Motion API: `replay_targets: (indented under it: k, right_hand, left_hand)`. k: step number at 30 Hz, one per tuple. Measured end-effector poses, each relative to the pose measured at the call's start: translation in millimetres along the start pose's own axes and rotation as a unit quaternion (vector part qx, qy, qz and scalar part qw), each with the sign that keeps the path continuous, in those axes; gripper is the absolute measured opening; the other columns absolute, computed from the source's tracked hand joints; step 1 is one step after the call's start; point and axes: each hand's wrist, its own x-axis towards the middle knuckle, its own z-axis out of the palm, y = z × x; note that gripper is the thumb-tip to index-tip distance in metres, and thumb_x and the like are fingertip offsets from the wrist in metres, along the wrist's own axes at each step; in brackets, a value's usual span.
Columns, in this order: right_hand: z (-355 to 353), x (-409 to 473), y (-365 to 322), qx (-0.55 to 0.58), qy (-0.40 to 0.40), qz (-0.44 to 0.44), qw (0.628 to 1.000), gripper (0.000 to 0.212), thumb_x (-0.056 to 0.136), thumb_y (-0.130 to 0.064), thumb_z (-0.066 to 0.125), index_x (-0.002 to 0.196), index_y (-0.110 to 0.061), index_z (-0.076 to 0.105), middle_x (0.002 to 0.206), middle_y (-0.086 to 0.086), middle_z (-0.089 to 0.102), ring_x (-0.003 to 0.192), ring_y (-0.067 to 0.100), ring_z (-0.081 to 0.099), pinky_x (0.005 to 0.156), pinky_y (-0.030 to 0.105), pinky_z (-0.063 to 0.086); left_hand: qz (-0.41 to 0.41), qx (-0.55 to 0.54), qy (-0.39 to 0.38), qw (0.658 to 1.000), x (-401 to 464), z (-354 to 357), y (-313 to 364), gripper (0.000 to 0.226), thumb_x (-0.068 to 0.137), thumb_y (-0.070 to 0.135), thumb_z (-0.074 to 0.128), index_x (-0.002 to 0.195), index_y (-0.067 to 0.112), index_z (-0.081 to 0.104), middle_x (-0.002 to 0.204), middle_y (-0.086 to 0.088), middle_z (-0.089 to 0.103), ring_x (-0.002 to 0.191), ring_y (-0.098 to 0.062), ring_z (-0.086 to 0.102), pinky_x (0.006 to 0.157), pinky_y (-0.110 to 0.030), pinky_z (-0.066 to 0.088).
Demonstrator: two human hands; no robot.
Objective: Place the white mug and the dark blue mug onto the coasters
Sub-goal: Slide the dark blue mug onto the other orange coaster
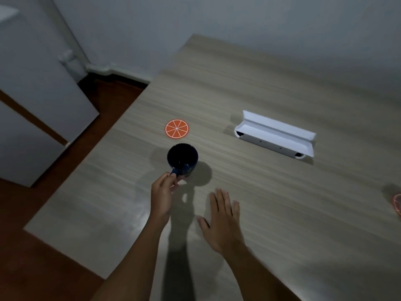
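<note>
The dark blue mug (182, 158) is held a little above the wooden table (260, 203), its mouth facing up and its shadow lying to the right. My left hand (162, 196) pinches its handle at the near side. An orange-slice coaster (177, 128) lies flat just beyond the mug. My right hand (223, 220) hovers flat over the table to the right, fingers spread and holding nothing. A pink coaster (397, 205) is cut off at the right edge. The white mug is out of view.
A white open box (275, 135) lies on its side at the right of the table. The table's left edge runs diagonally, with brown floor (32, 257) and a white cabinet (32, 94) beyond it. A pale wall stands behind.
</note>
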Motion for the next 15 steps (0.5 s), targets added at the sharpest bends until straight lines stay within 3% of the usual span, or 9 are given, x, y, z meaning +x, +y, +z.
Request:
replay_targets:
  k: [4,9,15]
  right_hand:
    - [18.1,4.3,0.3,-0.001,0.043,0.010,0.999,0.090,0.094,-0.073,0.020,0.164,-0.019,0.001,0.174,0.005,-0.005,0.160,0.027,-0.009,0.128,0.055,-0.003]
    - [22.6,9.6,1.1,-0.009,0.050,0.014,0.999,0.090,0.093,-0.071,0.030,0.164,-0.017,0.013,0.174,0.005,0.009,0.161,0.027,0.006,0.124,0.054,0.003]
    - [29.8,11.7,5.9,-0.016,0.050,0.012,0.999,0.091,0.093,-0.071,0.034,0.164,-0.018,0.014,0.174,0.004,0.011,0.161,0.026,0.007,0.125,0.054,0.007]
  left_hand:
    - [0.009,-0.012,0.018,1.000,46.8,-5.4,6.2,0.016,0.096,0.015,0.052,0.084,0.007,0.059,0.093,-0.017,0.068,0.098,-0.017,0.075,0.093,-0.043,0.052]
    - [0.024,-0.028,0.044,0.998,92.6,1.2,13.8,0.031,0.089,0.018,0.054,0.059,0.017,0.050,0.081,-0.016,0.063,0.091,-0.020,0.075,0.085,-0.036,0.052]
    - [0.032,-0.059,0.074,0.995,126.5,10.2,21.5,0.030,0.082,0.021,0.053,0.052,0.022,0.050,0.079,-0.016,0.065,0.086,-0.023,0.074,0.084,-0.034,0.054]
